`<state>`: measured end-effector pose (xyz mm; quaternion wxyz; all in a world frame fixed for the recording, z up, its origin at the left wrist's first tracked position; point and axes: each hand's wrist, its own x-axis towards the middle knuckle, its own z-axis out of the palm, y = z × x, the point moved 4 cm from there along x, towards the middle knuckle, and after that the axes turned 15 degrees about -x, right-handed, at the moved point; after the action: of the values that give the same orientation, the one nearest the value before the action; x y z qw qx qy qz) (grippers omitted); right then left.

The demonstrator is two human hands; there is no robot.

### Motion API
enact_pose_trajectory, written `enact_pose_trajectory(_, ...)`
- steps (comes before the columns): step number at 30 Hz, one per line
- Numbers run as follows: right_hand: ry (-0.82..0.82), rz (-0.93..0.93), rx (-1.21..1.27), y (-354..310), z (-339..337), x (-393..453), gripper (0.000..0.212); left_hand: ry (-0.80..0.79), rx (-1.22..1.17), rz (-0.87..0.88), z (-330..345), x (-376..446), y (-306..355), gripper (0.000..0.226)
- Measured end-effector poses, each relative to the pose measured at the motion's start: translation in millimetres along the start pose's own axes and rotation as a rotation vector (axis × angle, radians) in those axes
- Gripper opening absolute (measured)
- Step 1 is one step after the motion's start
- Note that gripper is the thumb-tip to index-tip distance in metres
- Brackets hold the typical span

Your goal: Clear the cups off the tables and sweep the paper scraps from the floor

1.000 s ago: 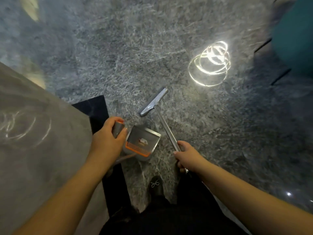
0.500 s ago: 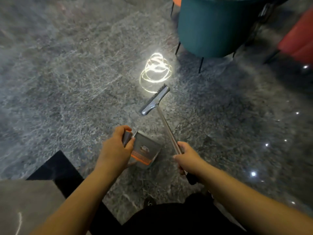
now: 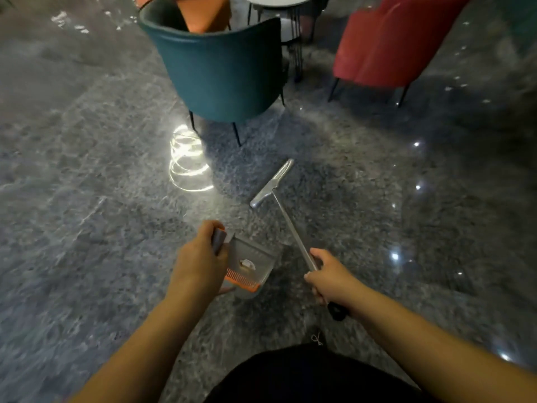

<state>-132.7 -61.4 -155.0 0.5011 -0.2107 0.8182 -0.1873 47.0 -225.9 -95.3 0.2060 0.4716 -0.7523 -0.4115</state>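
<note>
The left hand grips the handle of a grey dustpan with a pale paper scrap inside, above the dark marble floor. The right hand clasps the broom shaft, its head toward the teal chair.

— What do the hands hold?
— The left hand grips the dustpan handle; the right hand grips the broom shaft, its head pointing to one o'clock.
— And beyond?
— A teal chair at twelve o'clock, a red chair at two, on the grey floor.
</note>
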Motion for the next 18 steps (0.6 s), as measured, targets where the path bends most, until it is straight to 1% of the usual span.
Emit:
enact_pose_trajectory(4,0.039,0.044,0.087,31,-64,12,0.065,-0.072,0.018,0.091,58,30,49,0.025)
enact_pose_trajectory(6,0.051,0.068,0.126,44,-91,14,0.063,-0.109,0.014,0.141,83,42,74,0.023)
enact_pose_trajectory(11,0.147,0.114,0.228,78,-150,20,0.064,-0.211,0.028,0.286,150,74,138,0.020)
enact_pose_trajectory(16,0.255,0.133,0.304,105,-199,30,0.062,-0.300,0.040,0.351,213,112,189,0.020)
enact_pose_trajectory(18,0.285,0.157,0.336,115,-221,37,0.062,-0.359,0.043,0.373,239,129,209,0.018)
